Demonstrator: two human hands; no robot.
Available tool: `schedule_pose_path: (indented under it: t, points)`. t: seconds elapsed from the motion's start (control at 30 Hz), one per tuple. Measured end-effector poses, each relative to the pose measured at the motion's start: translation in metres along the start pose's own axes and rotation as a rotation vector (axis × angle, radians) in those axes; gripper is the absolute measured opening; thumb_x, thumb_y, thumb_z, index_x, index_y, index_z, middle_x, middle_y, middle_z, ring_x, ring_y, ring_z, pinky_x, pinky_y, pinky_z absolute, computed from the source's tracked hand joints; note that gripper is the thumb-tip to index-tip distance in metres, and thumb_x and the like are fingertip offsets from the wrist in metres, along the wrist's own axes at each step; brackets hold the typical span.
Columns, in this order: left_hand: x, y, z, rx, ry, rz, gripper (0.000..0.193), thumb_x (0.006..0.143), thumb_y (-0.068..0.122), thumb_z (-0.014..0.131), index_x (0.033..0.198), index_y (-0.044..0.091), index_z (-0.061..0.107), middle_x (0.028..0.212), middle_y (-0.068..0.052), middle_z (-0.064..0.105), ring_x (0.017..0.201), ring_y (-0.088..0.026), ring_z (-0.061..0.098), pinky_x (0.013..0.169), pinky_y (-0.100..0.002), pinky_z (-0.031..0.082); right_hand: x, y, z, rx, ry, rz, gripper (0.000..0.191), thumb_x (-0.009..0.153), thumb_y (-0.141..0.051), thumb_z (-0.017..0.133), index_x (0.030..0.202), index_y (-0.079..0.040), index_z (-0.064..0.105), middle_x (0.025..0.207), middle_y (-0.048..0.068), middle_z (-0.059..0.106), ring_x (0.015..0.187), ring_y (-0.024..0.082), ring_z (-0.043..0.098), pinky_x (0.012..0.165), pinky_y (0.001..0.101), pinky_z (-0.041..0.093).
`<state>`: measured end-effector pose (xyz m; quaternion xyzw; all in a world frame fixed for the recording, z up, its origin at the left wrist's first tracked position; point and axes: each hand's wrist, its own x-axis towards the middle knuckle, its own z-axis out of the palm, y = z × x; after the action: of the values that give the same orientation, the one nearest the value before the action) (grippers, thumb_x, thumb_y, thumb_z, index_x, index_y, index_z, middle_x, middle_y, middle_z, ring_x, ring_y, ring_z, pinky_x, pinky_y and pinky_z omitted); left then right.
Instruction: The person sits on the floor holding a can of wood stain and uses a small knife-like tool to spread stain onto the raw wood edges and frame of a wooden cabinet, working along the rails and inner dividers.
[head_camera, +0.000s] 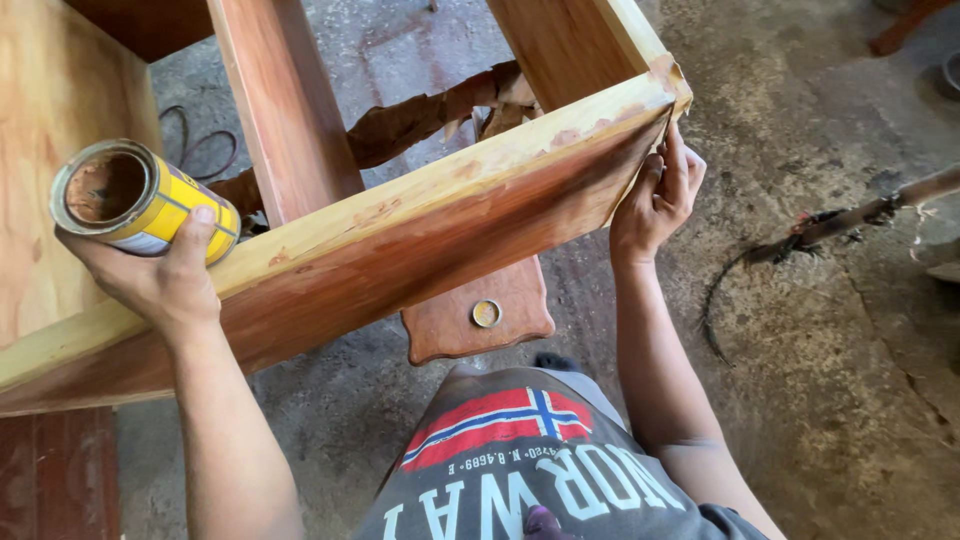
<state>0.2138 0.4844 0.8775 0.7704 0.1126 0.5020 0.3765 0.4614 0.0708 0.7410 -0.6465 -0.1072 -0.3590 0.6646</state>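
Observation:
My left hand (165, 275) grips a yellow tin can (140, 200), open end tilted toward me, its inside smeared with brown residue. The can rests against the top edge of a wooden furniture frame (400, 240), reddish-brown on its face and pale along the edge. My right hand (657, 195) presses against the frame's right corner, fingers curled on the edge. Whether it holds a cloth or pad there I cannot tell.
A small reddish wooden piece (450, 325) lies on the concrete floor under the frame, with a round metal lid (487, 313) on it. A plywood panel (50, 150) is at left. A stick with a dark brush end (850, 215) lies at right.

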Motion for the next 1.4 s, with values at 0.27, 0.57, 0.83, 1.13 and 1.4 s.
schedule_pose_path:
  t: [0.27, 0.57, 0.83, 1.13, 1.4]
  points:
    - [0.002, 0.009, 0.003, -0.035, 0.008, -0.044, 0.080, 0.088, 0.017, 0.090, 0.149, 0.003, 0.041, 0.146, -0.013, 0.055, 0.141, -0.026, 0.057, 0.125, -0.039, 0.041, -0.010, 0.003, -0.004, -0.067, -0.061, -0.124, 0.040, 0.106, 0.007, 0.065, 0.143, -0.007, 0.066, 0.117, 0.005, 0.053, 0.110, 0.017, 0.053, 0.100, 0.0266, 0.046]
    - [0.003, 0.009, 0.001, -0.078, -0.005, -0.044, 0.079, 0.089, 0.015, 0.089, 0.150, 0.003, 0.040, 0.147, -0.012, 0.053, 0.142, -0.025, 0.055, 0.125, -0.039, 0.038, -0.001, 0.003, 0.001, -0.141, -0.002, -0.140, 0.044, 0.102, 0.009, 0.065, 0.143, -0.005, 0.064, 0.113, 0.004, 0.050, 0.103, 0.016, 0.051, 0.093, 0.0247, 0.046]
    - [0.002, 0.007, 0.002, -0.191, -0.017, -0.049, 0.081, 0.090, 0.012, 0.089, 0.152, 0.002, 0.038, 0.147, -0.012, 0.055, 0.135, -0.024, 0.055, 0.125, -0.038, 0.041, -0.003, -0.004, -0.015, -0.025, -0.022, -0.037, 0.039, 0.106, 0.008, 0.061, 0.142, -0.006, 0.065, 0.119, 0.005, 0.056, 0.110, 0.016, 0.056, 0.098, 0.0254, 0.049]
    - [0.002, 0.007, 0.001, -0.091, 0.037, -0.085, 0.079, 0.085, 0.013, 0.089, 0.148, 0.002, 0.043, 0.144, -0.011, 0.055, 0.137, -0.022, 0.055, 0.125, -0.037, 0.041, 0.024, -0.045, -0.032, -0.208, -0.161, -0.092, 0.049, 0.090, 0.015, 0.060, 0.131, -0.008, 0.074, 0.110, 0.011, 0.055, 0.089, 0.019, 0.055, 0.073, 0.0317, 0.048]
    - [0.003, 0.005, 0.004, -0.145, 0.011, -0.057, 0.076, 0.089, 0.012, 0.090, 0.148, 0.003, 0.043, 0.143, -0.009, 0.056, 0.131, -0.021, 0.056, 0.121, -0.035, 0.043, 0.049, -0.091, -0.055, -0.584, -0.428, -0.369, 0.043, 0.090, 0.009, 0.068, 0.128, -0.012, 0.072, 0.106, 0.012, 0.062, 0.097, 0.026, 0.061, 0.082, 0.0377, 0.054]
